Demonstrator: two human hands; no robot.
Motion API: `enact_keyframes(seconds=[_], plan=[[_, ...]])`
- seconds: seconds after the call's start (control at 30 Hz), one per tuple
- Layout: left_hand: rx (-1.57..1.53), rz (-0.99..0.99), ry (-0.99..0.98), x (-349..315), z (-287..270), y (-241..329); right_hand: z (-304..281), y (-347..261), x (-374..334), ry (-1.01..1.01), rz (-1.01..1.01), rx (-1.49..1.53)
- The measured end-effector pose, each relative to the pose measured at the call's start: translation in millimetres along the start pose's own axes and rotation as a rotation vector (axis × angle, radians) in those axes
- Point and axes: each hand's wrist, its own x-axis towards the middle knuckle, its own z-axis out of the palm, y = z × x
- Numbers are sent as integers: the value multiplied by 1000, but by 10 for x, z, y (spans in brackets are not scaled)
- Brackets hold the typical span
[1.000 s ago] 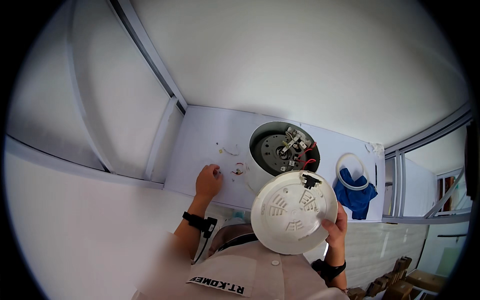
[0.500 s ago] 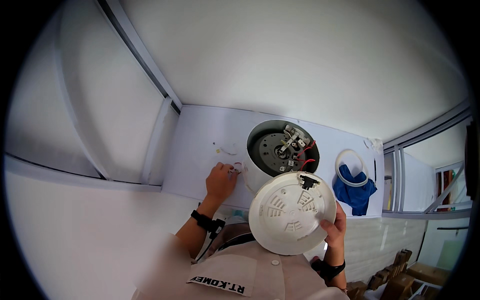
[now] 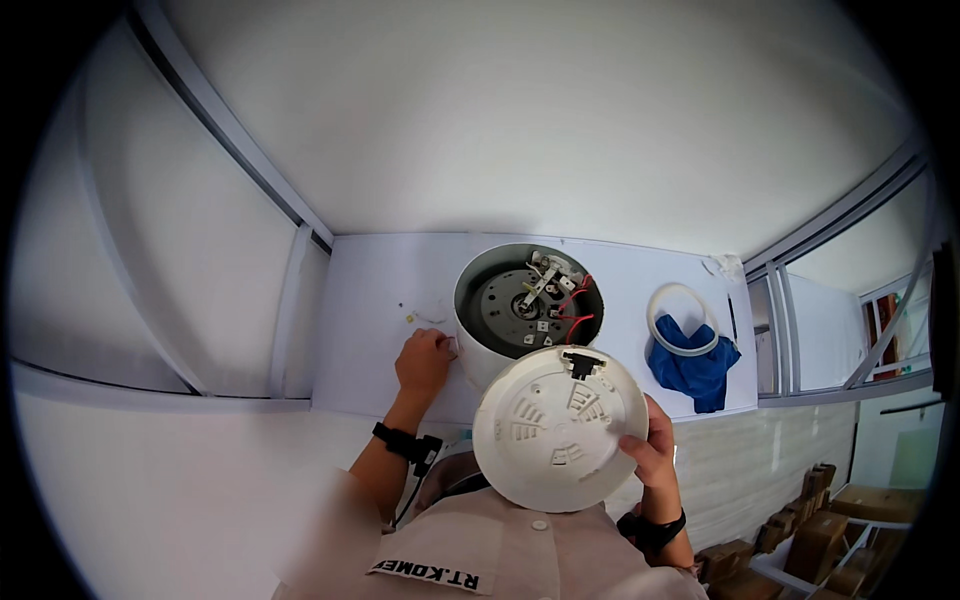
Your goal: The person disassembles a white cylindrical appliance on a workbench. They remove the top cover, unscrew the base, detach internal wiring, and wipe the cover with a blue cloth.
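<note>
My right hand grips the right edge of a round white plastic base cover, thumb on its face. The cover has slotted vents and a black socket near its far rim, and is tilted toward me. Just beyond it stands a round white appliance body, its grey metal underside exposed with red wires and a metal bracket. Left of the body, my left hand is closed low over the table; what its fingertips pinch is too small to make out.
The white table backs onto a pale wall. On its right lie a blue cloth and a white ring resting over it. Tiny parts lie beyond my left hand. Cardboard boxes stand on the floor at lower right.
The view has shifted, so the table's things appear farther left. My left fingers have closed near the appliance body, where a small loop showed before. My right hand still holds the cover.
</note>
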Motion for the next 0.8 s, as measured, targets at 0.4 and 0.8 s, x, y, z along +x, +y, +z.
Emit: enact_keyframes(seconds=[0.4, 0.8], plan=[[-13, 7, 34, 0, 20, -206, 58, 13, 47, 28, 51, -4], [-90, -94, -37, 101, -6, -287, -5, 62, 9, 17, 49, -12]])
